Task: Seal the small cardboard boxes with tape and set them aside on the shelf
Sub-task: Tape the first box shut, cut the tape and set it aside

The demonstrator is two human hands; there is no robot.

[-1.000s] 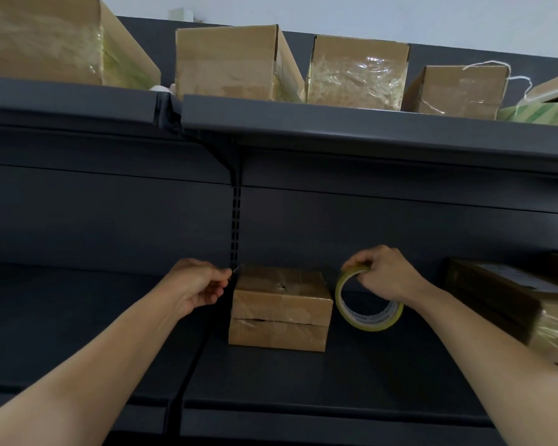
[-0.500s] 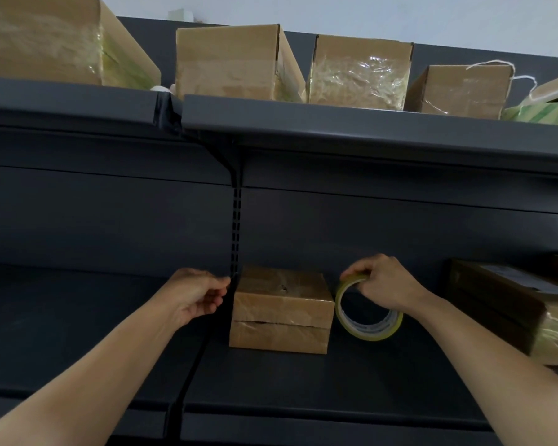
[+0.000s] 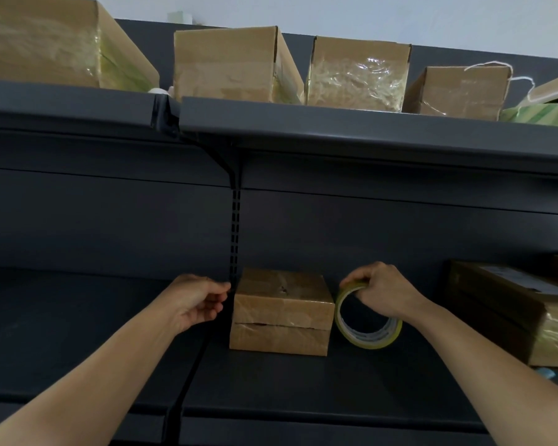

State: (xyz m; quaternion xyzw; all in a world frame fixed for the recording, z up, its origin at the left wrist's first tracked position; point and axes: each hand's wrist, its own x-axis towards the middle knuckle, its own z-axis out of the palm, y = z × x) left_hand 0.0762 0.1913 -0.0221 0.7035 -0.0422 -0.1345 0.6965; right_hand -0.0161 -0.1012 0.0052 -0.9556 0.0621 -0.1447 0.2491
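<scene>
A small brown cardboard box [image 3: 282, 312] sits on the dark lower shelf [image 3: 303, 387], a seam running across its front face. My left hand [image 3: 195, 300] is just left of the box's top corner, fingers curled, thumb and forefinger pinched on what looks like a thin clear tape end. My right hand [image 3: 385, 292] grips the top of a yellowish tape roll [image 3: 368, 320], which stands on edge against the box's right side. Any tape across the box top is too clear to make out.
Several taped cardboard boxes [image 3: 232, 64] line the upper shelf [image 3: 368, 130]. A larger wrapped box [image 3: 509, 310] stands at the right of the lower shelf, with a small blue item [image 3: 545, 372] at its base. A slotted upright [image 3: 235, 230] runs behind the box.
Both hands have sunk a little. The tape roll has come down closer to the shelf beside the box. The box has stayed put.
</scene>
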